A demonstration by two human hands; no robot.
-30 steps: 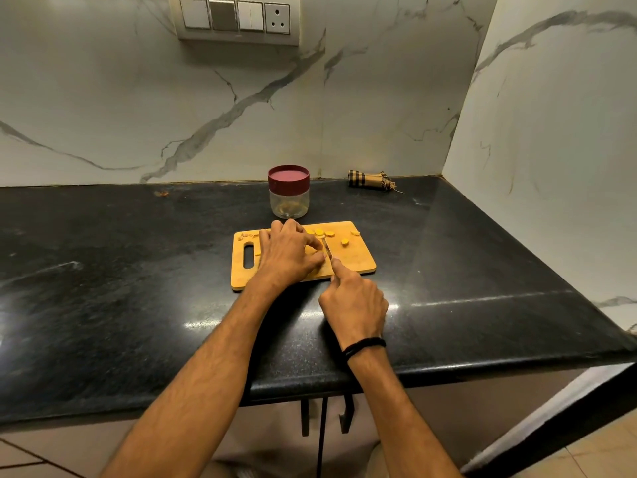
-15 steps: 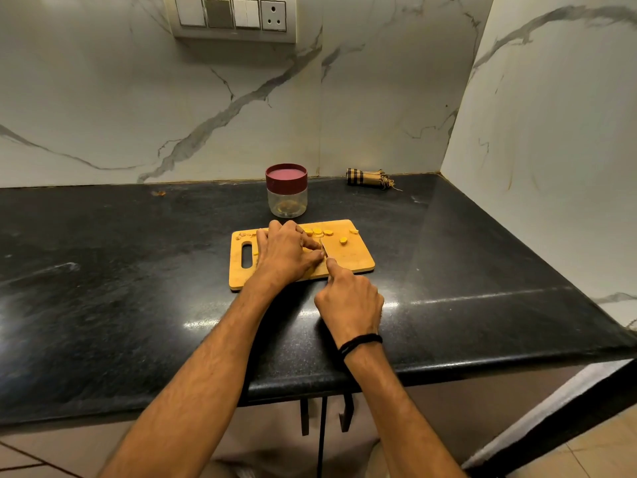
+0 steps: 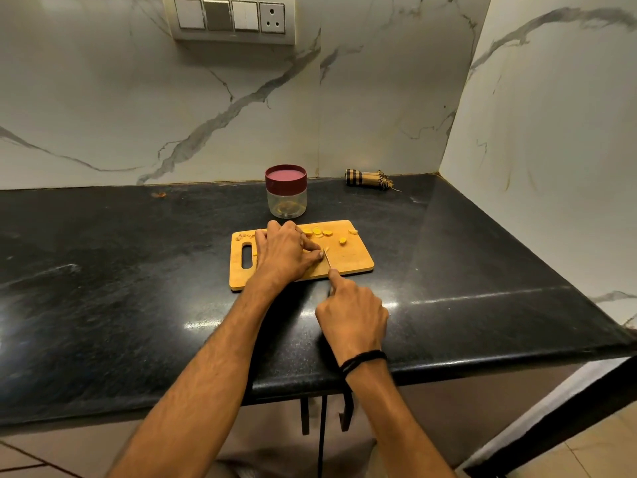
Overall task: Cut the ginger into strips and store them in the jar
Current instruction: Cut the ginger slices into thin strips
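A view from above of two bare forearms reaching over a black stone countertop [image 3: 138, 270] to a small wooden cutting board [image 3: 355, 262], which lies with its handle slot at the left end.

The left hand [image 3: 287, 251] lies palm down on the middle of the board. Its fingers are curled and bunched, and the fingertips press a ginger piece [image 3: 326, 250] against the wood. Only a pale sliver of it shows at the fingertips; the hand covers the remainder.

The right hand [image 3: 351, 315] is nearer, over the counter just off the board's near edge, and wears a black wristband [image 3: 362, 359]. It is closed tightly round the handle of a knife [image 3: 327, 261], which is hidden inside the fist. The forefinger stretches forward along the back of the thin blade. The blade crosses the board's near edge and its tip stands right beside the left fingertips and the ginger.

Round yellow ginger slices [image 3: 317, 232] lie in a row along the far edge of the board, with one more a little nearer.

Just beyond the board stands a clear jar [image 3: 286, 203], upright, with its dark red lid on. A rolled checked cloth [image 3: 365, 178] lies far right against the marble wall.
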